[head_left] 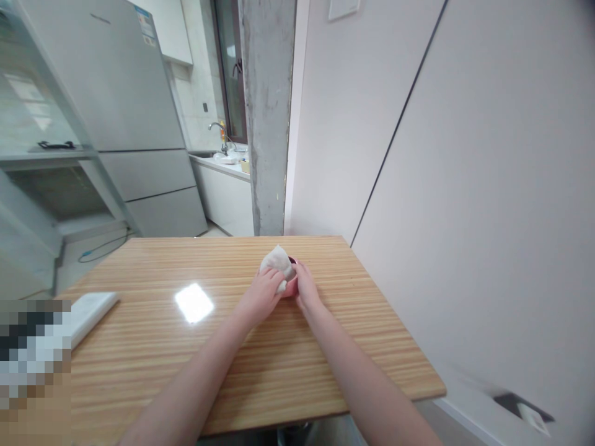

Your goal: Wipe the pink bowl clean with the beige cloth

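A small pink container (290,288), perhaps a cup, stands on the wooden table (223,365); a bit of its dark inside shows at the top. Around its right side my right hand (307,286) is closed, fingers along the wall. My left hand (266,291) grips a crumpled white cloth (276,259), which could also be a paper towel, and presses it against the left side and rim of the container. The cloth and both hands cover much of the container, so its full shape is hidden.
At the table's left lies a white flat box or pack (95,306), partly blurred out. A pale wall (418,204) runs close along the right. Beyond the table stand a concrete pillar (268,124), a grey fridge (111,80) and a counter with a sink tap (223,139).
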Tool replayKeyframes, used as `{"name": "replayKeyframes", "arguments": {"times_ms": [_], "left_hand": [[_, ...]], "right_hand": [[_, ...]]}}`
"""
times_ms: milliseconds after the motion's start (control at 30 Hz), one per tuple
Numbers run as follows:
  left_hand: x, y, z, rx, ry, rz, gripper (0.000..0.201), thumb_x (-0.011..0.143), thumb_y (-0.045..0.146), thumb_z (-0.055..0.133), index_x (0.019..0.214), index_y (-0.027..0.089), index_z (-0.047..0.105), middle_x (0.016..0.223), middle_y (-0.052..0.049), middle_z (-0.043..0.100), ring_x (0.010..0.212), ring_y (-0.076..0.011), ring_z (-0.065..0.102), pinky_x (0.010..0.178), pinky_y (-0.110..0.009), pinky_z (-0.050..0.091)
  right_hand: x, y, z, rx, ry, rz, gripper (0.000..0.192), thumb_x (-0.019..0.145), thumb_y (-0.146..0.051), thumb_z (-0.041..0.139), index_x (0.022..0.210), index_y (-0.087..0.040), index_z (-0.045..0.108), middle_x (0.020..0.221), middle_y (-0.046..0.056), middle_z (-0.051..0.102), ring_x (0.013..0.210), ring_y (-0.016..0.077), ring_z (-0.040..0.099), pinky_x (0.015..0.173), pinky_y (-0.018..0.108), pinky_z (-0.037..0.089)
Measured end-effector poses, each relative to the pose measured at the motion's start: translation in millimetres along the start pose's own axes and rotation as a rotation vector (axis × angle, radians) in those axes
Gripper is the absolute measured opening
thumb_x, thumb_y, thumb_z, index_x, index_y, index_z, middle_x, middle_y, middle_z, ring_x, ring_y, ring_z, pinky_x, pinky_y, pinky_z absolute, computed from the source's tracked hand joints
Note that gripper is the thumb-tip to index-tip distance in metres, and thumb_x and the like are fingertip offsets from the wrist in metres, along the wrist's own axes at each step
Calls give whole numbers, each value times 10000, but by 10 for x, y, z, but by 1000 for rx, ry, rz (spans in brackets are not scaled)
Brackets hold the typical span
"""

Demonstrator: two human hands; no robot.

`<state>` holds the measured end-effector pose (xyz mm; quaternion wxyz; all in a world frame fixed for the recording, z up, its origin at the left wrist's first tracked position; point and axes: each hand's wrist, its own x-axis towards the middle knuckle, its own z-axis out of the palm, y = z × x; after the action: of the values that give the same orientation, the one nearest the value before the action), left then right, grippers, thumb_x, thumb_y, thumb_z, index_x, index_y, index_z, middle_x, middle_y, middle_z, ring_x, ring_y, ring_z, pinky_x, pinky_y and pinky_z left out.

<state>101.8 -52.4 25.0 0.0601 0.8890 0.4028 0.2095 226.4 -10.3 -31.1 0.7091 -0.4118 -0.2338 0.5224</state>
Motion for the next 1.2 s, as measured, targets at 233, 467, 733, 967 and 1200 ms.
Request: {"name": "replayKeyframes", "arguments": {"times_ms": [233, 467, 733, 967, 1200], "left_hand": [[23, -24, 52, 25, -46, -53, 118, 836, 161, 419, 860, 156, 535, 980, -98, 585, 990, -236, 500, 928, -398, 379], [25, -29, 16, 27, -74, -63, 116, 793, 129, 447, 870, 162, 528, 1009, -97, 583, 1020, -241, 495, 953, -408, 363], [0, -52, -23, -47, -96, 56, 101, 827, 150, 433, 846, 171, 530, 988, -87, 595, 993, -224, 513, 931, -385, 386], [1, -42, 20, -100, 11, 75, 105, 854, 178, 421, 845, 177, 525, 980, -84, 584, 971, -217, 499, 906, -384, 403], [27, 7, 28, -3, 37, 8, 104, 837, 173, 446, 885, 170, 538, 1001, -86, 575, 1009, -234, 473, 930, -411, 377]], "right_hand": [[-38, -4, 16, -23, 26, 28, 264, 580, -268, 669, 832, -214, 617, 807, -27, 671, 812, 142, 598, 756, 246, 452], [-3, -44, 23, 10, -12, 103, 266, 559, -257, 688, 800, -219, 583, 712, -40, 657, 733, 137, 598, 699, 241, 451], [70, -197, -72, -127, -235, 305, 177, 563, -274, 664, 711, -187, 617, 667, -6, 674, 640, 135, 576, 621, 248, 439], [77, -154, -73, -66, -181, 218, 160, 535, -225, 624, 688, -181, 644, 638, -16, 675, 630, 138, 572, 613, 250, 436], [-22, -83, 6, -2, -43, 46, 283, 573, -253, 651, 852, -206, 648, 820, -13, 698, 827, 159, 608, 756, 258, 462]]}}
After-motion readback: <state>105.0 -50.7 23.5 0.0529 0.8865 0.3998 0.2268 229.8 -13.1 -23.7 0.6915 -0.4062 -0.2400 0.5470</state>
